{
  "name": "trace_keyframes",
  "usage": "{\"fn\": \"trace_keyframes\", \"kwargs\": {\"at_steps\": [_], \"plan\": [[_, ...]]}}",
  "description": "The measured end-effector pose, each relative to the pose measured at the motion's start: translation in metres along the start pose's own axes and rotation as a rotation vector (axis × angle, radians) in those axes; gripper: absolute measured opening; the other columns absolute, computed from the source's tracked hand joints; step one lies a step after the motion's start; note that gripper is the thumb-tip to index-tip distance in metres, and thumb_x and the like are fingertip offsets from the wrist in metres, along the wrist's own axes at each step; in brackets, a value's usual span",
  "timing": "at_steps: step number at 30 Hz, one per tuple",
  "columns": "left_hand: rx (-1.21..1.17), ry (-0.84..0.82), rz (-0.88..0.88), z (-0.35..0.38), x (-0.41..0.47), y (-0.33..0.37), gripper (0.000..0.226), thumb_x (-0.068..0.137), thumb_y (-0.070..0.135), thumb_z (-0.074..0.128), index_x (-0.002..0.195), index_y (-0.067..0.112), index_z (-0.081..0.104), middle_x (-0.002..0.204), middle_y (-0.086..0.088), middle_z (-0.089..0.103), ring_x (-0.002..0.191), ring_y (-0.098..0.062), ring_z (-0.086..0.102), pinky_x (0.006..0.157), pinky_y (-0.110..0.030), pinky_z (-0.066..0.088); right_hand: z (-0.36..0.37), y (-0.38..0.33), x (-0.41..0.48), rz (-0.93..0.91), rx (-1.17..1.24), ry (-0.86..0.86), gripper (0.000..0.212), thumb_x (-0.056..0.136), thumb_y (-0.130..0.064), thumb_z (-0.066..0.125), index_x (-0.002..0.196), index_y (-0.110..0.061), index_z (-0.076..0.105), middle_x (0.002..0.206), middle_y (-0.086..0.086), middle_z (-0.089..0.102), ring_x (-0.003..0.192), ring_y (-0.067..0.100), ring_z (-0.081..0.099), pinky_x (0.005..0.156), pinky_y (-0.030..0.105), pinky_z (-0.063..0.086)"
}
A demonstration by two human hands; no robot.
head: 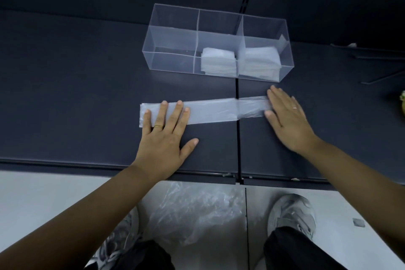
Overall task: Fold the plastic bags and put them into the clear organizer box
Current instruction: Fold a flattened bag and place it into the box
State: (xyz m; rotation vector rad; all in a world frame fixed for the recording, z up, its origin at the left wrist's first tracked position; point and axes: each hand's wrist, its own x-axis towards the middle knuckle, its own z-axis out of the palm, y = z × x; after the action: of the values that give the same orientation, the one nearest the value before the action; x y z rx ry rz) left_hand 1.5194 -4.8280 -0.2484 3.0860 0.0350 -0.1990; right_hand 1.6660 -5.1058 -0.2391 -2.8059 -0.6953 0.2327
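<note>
- The plastic bag [210, 112] lay on the dark table [76, 94] as a long flat strip, just in front of the clear box [173, 35].
- The left hand [164, 138] lay flat with straight fingers, pressing the strip's left end.
- The right hand [289, 120] lay flat and open on its right end.
- Folded bags [219, 60] sat in the box's middle and right parts.

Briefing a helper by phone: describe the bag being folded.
On the dark table, in front of the clear organizer box, lies the plastic bag, left hand and right hand at its ends. It's a long strip; boxed bags are square stacks.
</note>
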Motion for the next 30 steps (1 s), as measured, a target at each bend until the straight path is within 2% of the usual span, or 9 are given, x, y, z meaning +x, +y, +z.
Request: {"fn": "trace_keyframes", "kwargs": {"at_steps": [4, 7, 10, 14, 18, 23, 25, 27, 30], "plan": [[-0.005, -0.008, 0.004, 0.000, 0.000, -0.001, 0.077, 0.092, 0.064, 0.005, 0.153, 0.017, 0.013, 0.161, -0.004, 0.011, 0.148, -0.032, 0.005, 0.116, -0.059, 0.009, -0.011, 0.004, 0.016, 0.118, 0.239, 0.191, 0.030, 0.090, -0.025, 0.063, 0.119, -0.018, 0.060, 0.125, 0.001, 0.048, 0.119, 0.021, 0.040, 0.100, 0.029, 0.024], [-0.012, -0.011, 0.025, -0.002, 0.001, -0.004, 0.080, 0.091, 0.065, 0.003, 0.153, 0.017, 0.014, 0.161, -0.004, 0.012, 0.148, -0.031, 0.006, 0.116, -0.058, 0.009, -0.018, 0.003, 0.026, 0.109, 0.250, 0.100, 0.008, 0.088, -0.026, 0.066, 0.095, -0.022, 0.064, 0.108, -0.006, 0.046, 0.107, 0.012, 0.038, 0.096, 0.027, 0.023], [-0.019, -0.021, 0.042, -0.005, 0.005, -0.011, 0.081, 0.090, 0.067, 0.002, 0.154, 0.019, 0.013, 0.161, -0.001, 0.010, 0.148, -0.029, 0.004, 0.117, -0.057, 0.008, -0.024, 0.002, 0.026, 0.090, 0.317, 0.052, 0.005, 0.088, -0.019, 0.066, 0.084, -0.016, 0.063, 0.100, -0.005, 0.052, 0.096, 0.010, 0.047, 0.091, 0.022, 0.033], [-0.071, -0.019, 0.102, -0.007, 0.014, -0.031, 0.084, 0.086, 0.072, -0.001, 0.154, 0.024, 0.012, 0.161, 0.007, 0.003, 0.148, -0.021, -0.007, 0.118, -0.052, -0.002, -0.037, -0.007, -0.002, 0.288, 0.784, -0.007, 0.014, 0.084, -0.006, 0.068, 0.074, -0.013, 0.061, 0.066, -0.004, 0.066, 0.058, 0.006, 0.058, 0.063, 0.018, 0.047], [-0.175, -0.002, 0.199, -0.021, 0.019, -0.027, 0.092, 0.082, 0.078, 0.016, 0.151, 0.017, 0.024, 0.161, 0.004, 0.007, 0.148, -0.015, -0.009, 0.119, -0.043, -0.009, -0.042, -0.027, -0.045, 0.444, 1.079, -0.171, 0.017, 0.082, 0.005, 0.066, 0.080, -0.010, 0.058, 0.057, -0.001, 0.061, 0.050, 0.007, 0.055, 0.050, 0.015, 0.046], [-0.369, -0.038, 0.479, -0.024, -0.010, 0.068, 0.099, 0.084, 0.075, 0.035, 0.153, 0.016, -0.004, 0.161, 0.001, -0.008, 0.146, -0.009, -0.016, 0.118, -0.026, -0.011, -0.063, -0.052, -0.083, 0.500, 1.190, -0.453, 0.020, 0.081, 0.002, 0.066, 0.097, -0.007, 0.059, 0.064, 0.000, 0.065, 0.054, 0.008, 0.060, 0.051, 0.020, 0.048], [-0.500, -0.004, 0.490, -0.025, -0.024, 0.097, 0.086, 0.092, 0.058, 0.046, 0.153, 0.014, 0.005, 0.161, 0.001, 0.001, 0.147, -0.008, -0.005, 0.116, -0.018, -0.009, -0.075, -0.063, -0.091, 0.454, 1.250, -0.536, 0.026, 0.071, -0.010, 0.072, 0.094, -0.009, 0.061, 0.069, 0.003, 0.066, 0.060, 0.011, 0.063, 0.053, 0.019, 0.050], [-0.758, 0.050, 0.393, -0.035, -0.032, 0.108, 0.060, 0.095, 0.031, 0.055, 0.148, 0.013, 0.033, 0.153, -0.004, 0.034, 0.142, -0.011, 0.026, 0.115, -0.013, 0.011, -0.087, -0.072, -0.092, 0.376, 1.288, -0.570, 0.029, 0.064, -0.023, 0.074, 0.089, -0.014, 0.064, 0.071, 0.005, 0.067, 0.062, 0.013, 0.064, 0.054, 0.019, 0.050], [-1.228, -0.035, 0.191, -0.058, -0.032, 0.100, 0.031, 0.099, 0.016, 0.050, 0.128, 0.021, 0.061, 0.121, 0.003, 0.067, 0.116, -0.015, 0.059, 0.100, -0.023, 0.044, -0.091, -0.073, -0.078, 0.249, 1.169, -0.352, 0.031, 0.070, -0.046, 0.063, 0.087, -0.020, 0.066, 0.076, 0.002, 0.068, 0.056, 0.014, 0.058, 0.054, 0.020, 0.047]]}}
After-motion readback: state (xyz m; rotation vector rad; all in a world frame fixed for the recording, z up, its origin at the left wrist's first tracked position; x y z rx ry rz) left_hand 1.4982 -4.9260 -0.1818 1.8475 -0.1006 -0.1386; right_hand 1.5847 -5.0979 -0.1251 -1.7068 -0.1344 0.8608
